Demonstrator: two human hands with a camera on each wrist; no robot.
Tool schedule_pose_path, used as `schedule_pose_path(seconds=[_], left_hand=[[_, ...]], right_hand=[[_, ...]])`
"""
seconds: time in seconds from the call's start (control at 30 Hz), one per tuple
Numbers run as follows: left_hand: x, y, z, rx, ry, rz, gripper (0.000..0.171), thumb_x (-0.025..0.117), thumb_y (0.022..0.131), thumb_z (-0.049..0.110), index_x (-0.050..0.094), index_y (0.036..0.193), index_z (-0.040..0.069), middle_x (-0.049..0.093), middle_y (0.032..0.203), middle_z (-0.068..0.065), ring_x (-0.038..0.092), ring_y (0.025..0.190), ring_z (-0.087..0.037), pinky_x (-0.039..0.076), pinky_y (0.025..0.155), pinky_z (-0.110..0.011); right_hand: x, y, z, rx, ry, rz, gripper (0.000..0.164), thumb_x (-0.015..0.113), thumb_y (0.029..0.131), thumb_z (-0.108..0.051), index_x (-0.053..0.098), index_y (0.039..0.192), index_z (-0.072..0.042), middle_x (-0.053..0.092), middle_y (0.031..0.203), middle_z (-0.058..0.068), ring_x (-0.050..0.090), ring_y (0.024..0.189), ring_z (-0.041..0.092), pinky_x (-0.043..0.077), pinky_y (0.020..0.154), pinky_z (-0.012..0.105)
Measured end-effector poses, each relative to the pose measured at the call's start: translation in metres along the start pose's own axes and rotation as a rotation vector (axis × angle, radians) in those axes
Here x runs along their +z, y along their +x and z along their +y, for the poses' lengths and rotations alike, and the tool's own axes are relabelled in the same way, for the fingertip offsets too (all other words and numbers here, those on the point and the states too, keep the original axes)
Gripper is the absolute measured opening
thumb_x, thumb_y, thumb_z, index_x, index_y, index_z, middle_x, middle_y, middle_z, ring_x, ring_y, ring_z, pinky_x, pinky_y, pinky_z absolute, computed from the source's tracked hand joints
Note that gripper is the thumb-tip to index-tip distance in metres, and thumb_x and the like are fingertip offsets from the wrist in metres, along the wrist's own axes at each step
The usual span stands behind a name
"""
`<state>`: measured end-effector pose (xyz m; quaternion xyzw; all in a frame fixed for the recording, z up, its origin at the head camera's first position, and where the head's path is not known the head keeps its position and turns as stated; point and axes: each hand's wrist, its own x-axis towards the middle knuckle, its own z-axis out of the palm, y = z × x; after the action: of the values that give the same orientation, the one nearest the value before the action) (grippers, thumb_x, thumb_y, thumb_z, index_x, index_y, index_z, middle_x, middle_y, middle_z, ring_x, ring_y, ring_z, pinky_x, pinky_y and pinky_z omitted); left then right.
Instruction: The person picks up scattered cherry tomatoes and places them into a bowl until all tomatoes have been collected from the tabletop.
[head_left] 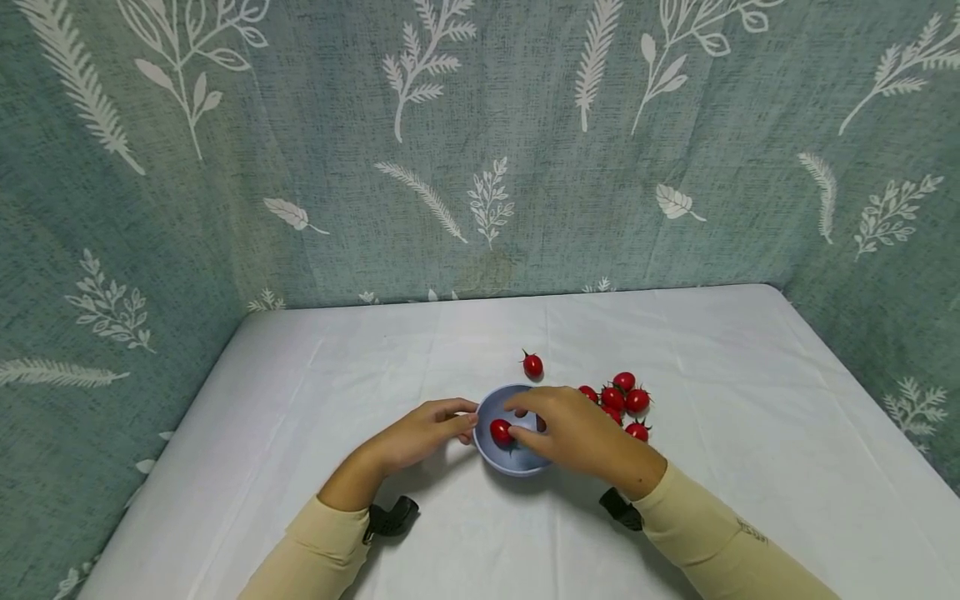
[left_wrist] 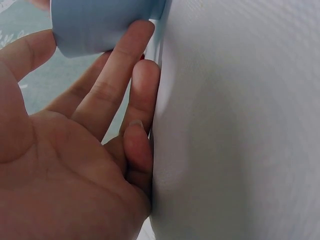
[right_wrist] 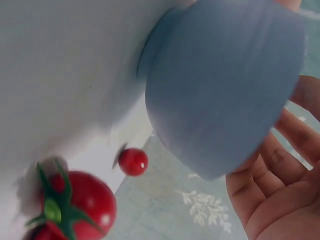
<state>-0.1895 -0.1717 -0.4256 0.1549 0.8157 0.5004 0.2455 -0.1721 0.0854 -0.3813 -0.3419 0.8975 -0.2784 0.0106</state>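
2 bare hands work at 1 blue bowl on a counter spread with white, faintly creased cloth. At least 8 small red tomatoes show: 1 tomato in the bowl, 1 stray tomato just beyond the rim, and a cluster of tomatoes to the right, where 6 can be counted and the right hand may hide more.

The left hand touches the bowl's outer side, its fingers relaxed and lightly extended rather than clenched. The right hand reaches over the rim with fingers loosely curved and spread, its thumb tip beside the tomato inside; whether they touch, the pictures cannot tell.

The bowl is round, smooth-walled and matte, upright on a narrower foot. The tomatoes are glossy and rounded, some slightly oval; the right wrist view shows 1 up close with a green, star-shaped stem.

2 cream sleeves cover the forearms, with 1 black device at each wrist. Behind hangs a grey-green, woven-looking curtain printed with white leaves and sprigs.
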Motion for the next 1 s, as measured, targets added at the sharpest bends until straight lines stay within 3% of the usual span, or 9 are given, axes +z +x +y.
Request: schedule_pose_path(seconds=[0.6, 0.8, 1.0], left_hand=[[0.001, 0.001, 0.001, -0.013, 0.012, 0.015, 0.043, 0.052, 0.104, 0.037, 0.059, 0.136, 0.010, 0.069, 0.108, -0.004, 0.062, 0.102, -0.015, 0.037, 0.103, -0.041], [0.000, 0.001, 0.000, -0.012, 0.014, 0.014, 0.043, 0.052, 0.104, 0.038, 0.060, 0.136, 0.011, 0.069, 0.107, -0.004, 0.062, 0.102, -0.015, 0.037, 0.104, -0.042], [0.000, 0.000, 0.000, -0.010, 0.009, 0.007, 0.044, 0.052, 0.104, 0.039, 0.059, 0.136, 0.011, 0.070, 0.109, -0.004, 0.063, 0.103, -0.015, 0.037, 0.105, -0.044]], right_hand=[[-0.022, -0.024, 0.019, -0.033, -0.067, 0.167, 0.028, 0.079, 0.087, -0.017, 0.074, 0.114, -0.012, 0.074, 0.100, 0.000, 0.060, 0.079, 0.011, 0.051, 0.067, 0.020], [-0.029, -0.023, 0.025, -0.022, -0.078, 0.190, 0.027, 0.078, 0.086, -0.014, 0.074, 0.112, -0.011, 0.071, 0.093, 0.000, 0.054, 0.070, 0.012, 0.044, 0.060, 0.019], [-0.038, -0.015, 0.033, -0.006, -0.132, 0.185, 0.029, 0.080, 0.084, -0.011, 0.073, 0.112, -0.009, 0.073, 0.096, 0.001, 0.061, 0.072, 0.010, 0.051, 0.066, 0.022]])
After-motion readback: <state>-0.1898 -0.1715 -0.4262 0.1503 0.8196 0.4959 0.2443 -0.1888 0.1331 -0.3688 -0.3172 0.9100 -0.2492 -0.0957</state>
